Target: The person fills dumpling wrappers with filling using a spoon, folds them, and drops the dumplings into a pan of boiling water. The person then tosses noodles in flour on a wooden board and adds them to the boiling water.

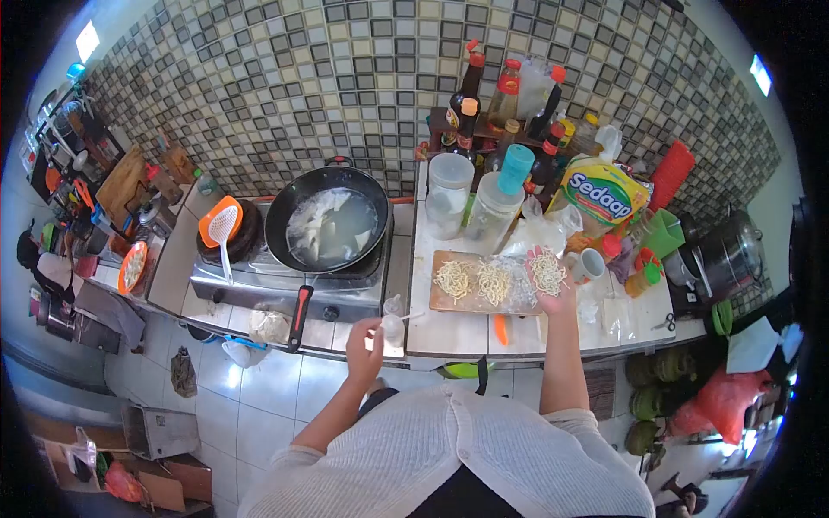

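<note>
My right hand (553, 300) is palm up over the right end of a wooden board (440, 300), holding a bundle of pale noodles (549, 273). Two more noodle bundles, one at the left (452, 281) and one in the middle (494, 285), lie on the floured board. My left hand (365, 339) is raised at the counter's front edge, beside a small clear plastic cup (393, 328); its fingers are bent, and whether they touch anything is unclear. A black wok (275, 226) on the stove holds cloudy liquid with pale pieces.
A white slotted ladle (225, 226) rests on an orange dish (210, 226) left of the wok. The wok's handle (301, 312) points toward me. Behind the board stand jars (449, 197), sauce bottles (471, 85) and a yellow-green packet (598, 195). Scissors (665, 323) lie at the right.
</note>
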`<control>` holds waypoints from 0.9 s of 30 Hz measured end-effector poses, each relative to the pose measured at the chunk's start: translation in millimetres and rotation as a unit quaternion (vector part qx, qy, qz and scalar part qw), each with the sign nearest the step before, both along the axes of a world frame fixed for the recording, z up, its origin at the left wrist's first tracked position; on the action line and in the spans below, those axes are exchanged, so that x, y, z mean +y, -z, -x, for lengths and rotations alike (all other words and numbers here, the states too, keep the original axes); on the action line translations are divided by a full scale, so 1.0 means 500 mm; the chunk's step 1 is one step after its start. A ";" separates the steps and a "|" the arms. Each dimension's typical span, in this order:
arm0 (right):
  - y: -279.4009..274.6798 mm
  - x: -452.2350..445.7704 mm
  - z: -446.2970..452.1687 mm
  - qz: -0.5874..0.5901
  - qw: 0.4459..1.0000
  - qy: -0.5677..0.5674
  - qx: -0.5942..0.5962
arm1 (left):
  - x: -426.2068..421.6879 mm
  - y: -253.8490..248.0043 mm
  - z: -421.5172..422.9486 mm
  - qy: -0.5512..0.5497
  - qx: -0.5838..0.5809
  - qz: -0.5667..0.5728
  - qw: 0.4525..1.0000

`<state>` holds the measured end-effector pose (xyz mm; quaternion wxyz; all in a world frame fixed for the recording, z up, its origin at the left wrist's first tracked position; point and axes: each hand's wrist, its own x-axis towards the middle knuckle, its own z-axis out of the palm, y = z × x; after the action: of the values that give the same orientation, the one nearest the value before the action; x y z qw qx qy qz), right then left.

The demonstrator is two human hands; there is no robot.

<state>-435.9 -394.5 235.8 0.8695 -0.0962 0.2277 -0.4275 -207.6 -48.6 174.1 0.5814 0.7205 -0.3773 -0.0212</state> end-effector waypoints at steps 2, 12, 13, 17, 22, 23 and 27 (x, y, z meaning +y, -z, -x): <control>0.012 0.004 -0.007 0.001 1.000 0.003 -0.003 | 0.026 -0.021 -0.038 -0.042 -0.010 0.008 0.999; -0.027 0.080 -0.211 0.003 0.999 -0.032 0.006 | 0.083 -0.154 -0.233 -0.038 0.101 0.174 0.979; -0.029 0.098 -0.257 0.004 0.999 -0.039 0.005 | 0.097 -0.164 -0.243 -0.044 0.098 0.177 0.978; -0.002 0.122 -0.431 0.010 0.982 -0.175 -0.065 | 0.160 -0.166 -0.296 -0.074 0.050 0.187 0.978; -0.045 0.157 -0.694 0.004 0.956 -0.283 0.079 | 0.268 -0.132 -0.357 -0.103 0.081 0.151 0.980; -0.026 0.148 -0.744 0.077 0.950 -0.278 0.120 | 0.287 -0.125 -0.372 -0.111 0.080 0.147 0.980; -0.058 0.145 -0.850 0.393 0.765 -0.329 0.390 | 0.343 -0.126 -0.414 -0.137 0.089 0.133 0.978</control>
<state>-11.1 -321.9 264.7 0.6797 -0.6565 0.3136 -0.0932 -0.7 123.0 237.1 0.7005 0.6770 -0.2212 0.0450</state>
